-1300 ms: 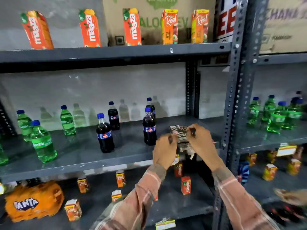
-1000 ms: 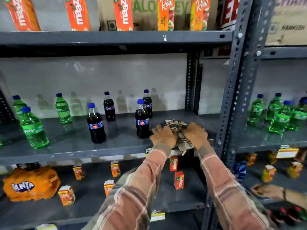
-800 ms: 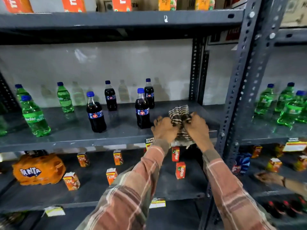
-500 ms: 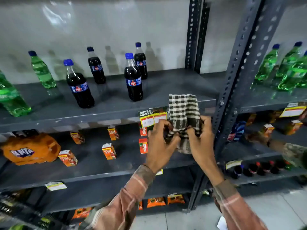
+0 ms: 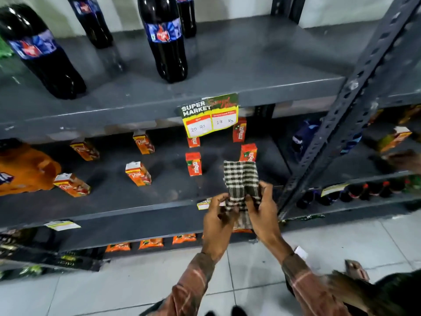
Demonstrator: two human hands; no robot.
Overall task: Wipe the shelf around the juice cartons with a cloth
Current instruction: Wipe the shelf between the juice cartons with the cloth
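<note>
A black-and-white checked cloth (image 5: 241,179) is held upright in front of the lower grey shelf (image 5: 118,215). My left hand (image 5: 218,222) and my right hand (image 5: 264,213) both grip its lower part, just off the shelf's front edge. On that shelf stand several small juice cartons: a red one (image 5: 193,164) left of the cloth, another red one (image 5: 248,152) partly behind the cloth's top, and orange ones (image 5: 137,174) further left. The cloth is not touching the shelf surface.
Dark cola bottles (image 5: 165,39) stand on the shelf above, which carries a yellow price tag (image 5: 209,115). An orange Fanta pack (image 5: 25,169) sits at far left. A perforated upright post (image 5: 341,115) rises at right. Another person's hand (image 5: 403,160) reaches into the right bay.
My hands have carried the cloth down from the bottle shelf to the front of the juice carton shelf. My view has tilted down and moved closer.
</note>
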